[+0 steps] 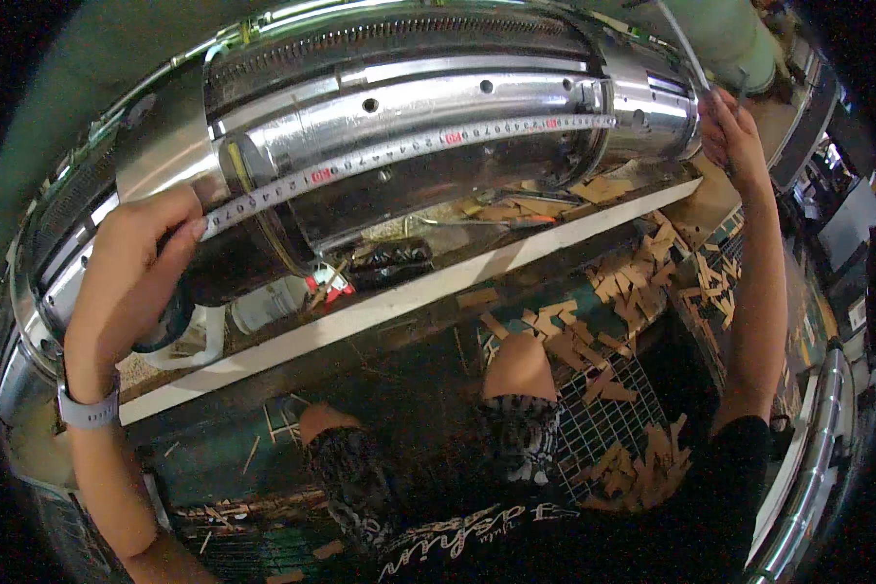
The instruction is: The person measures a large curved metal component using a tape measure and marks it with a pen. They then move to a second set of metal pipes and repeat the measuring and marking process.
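Observation:
A white tape measure blade [380,151] with black and red marks stretches along a large shiny metal cylinder [409,102], its far end lying near a collar on the right. My left hand [146,258] pinches the blade at the cylinder's left part. Under that hand a dark teal rounded thing, perhaps the tape's case, shows partly. At the cylinder's right end, my right hand [732,136] is closed round a long thin metal rod [686,44] that points up; its exact kind is hard to make out. Several round holes and a toothed strip [409,34] run along the cylinder.
Below the cylinder runs a pale ledge [438,289], with a white container [268,307] and cardboard scraps behind it. Many brown cardboard strips [594,331] lie by my knees, some on a wire grid [618,404]. A pale green pipe [740,44] stands at upper right.

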### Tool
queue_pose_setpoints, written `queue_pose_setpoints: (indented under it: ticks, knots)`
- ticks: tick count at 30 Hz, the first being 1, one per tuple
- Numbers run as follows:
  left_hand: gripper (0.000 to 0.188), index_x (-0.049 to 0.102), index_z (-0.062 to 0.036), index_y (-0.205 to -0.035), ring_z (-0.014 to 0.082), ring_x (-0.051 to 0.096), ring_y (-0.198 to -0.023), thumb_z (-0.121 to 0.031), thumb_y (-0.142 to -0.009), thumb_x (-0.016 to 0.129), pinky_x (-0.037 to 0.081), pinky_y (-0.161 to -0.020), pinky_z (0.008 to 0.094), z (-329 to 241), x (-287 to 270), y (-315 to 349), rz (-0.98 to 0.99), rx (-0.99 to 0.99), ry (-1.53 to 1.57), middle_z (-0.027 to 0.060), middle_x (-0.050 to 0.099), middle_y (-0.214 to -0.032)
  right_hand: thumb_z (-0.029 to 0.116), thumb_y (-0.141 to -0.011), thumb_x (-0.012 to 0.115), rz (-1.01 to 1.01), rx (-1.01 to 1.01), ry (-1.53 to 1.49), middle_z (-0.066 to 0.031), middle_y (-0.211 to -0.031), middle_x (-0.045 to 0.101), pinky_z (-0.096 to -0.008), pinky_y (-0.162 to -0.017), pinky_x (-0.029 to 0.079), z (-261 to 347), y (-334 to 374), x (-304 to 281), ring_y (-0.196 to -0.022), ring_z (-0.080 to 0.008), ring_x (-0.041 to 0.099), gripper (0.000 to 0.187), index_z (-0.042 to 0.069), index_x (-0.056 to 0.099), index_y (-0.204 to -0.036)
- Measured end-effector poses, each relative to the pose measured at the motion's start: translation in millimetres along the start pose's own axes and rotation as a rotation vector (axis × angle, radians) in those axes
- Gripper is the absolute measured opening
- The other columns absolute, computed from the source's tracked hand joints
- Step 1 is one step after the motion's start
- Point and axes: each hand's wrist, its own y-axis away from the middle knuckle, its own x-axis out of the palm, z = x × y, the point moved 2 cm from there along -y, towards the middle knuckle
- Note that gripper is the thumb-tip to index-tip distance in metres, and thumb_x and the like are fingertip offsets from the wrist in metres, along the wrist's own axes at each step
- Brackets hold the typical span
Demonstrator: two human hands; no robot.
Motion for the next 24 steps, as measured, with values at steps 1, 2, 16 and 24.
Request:
queue_pose_setpoints:
  ticks: [1, 2, 16, 24]
  knots:
    - [0.012, 0.042, 0.0004, -0.074, 0.0299, 0.043, -0.058, -0.008, -0.079, 0.05, 0.036, -0.055, 0.0338, -1.6, -10.9, 7.9, 0.004, -0.012, -0.035, 0.0166, 0.042, -0.063, 0.036, -0.087, 0.047, 0.001, -0.035, 0.063, 0.0051, -0.059, 0.045, -0.0211, -0.041, 0.031, 1.0, 11.2, 16.9, -0.046, -0.0051, 0.037, 0.029, 0.008, 0.054, -0.082]
    - [0.013, 0.043, -0.0001, -0.074, 0.0275, 0.044, -0.058, -0.008, -0.08, 0.05, 0.037, -0.056, 0.0335, 0.7, -13.7, 11.0, -0.008, -0.01, -0.042, 0.0152, 0.043, -0.063, 0.036, -0.087, 0.047, -0.011, -0.074, 0.158, 0.0038, -0.061, 0.048, -0.0217, -0.044, 0.034, 6.4, 26.4, 25.3, -0.049, -0.0063, 0.041, 0.03, 0.007, 0.054, -0.083]
    - [0.012, 0.043, 0.001, -0.075, 0.0345, 0.043, -0.059, -0.008, -0.078, 0.05, 0.036, -0.054, 0.0354, -1.1, -2.7, -1.0, 0.008, 0.027, 0.024, 0.0194, 0.044, -0.064, 0.019, -0.075, 0.054, 0.609, -0.234, 0.819, -0.0133, -0.081, 0.059, -0.0425, -0.062, 0.045, -151.9, 47.8, 352.0, -0.077, -0.0314, 0.059, 0.018, 0.012, 0.054, -0.091]
    - [0.013, 0.041, 0.0009, -0.072, 0.0234, 0.036, -0.053, -0.007, -0.078, 0.05, 0.031, -0.05, 0.0307, -9.0, -5.4, 7.2, -0.065, -0.024, -0.004, 0.0137, 0.037, -0.06, 0.014, -0.083, 0.051, 0.473, 0.076, 0.024, -0.0114, -0.075, 0.055, -0.0367, -0.066, 0.043, -133.4, 73.4, 284.5, -0.073, -0.0231, 0.055, 0.014, 0.002, 0.052, -0.09]
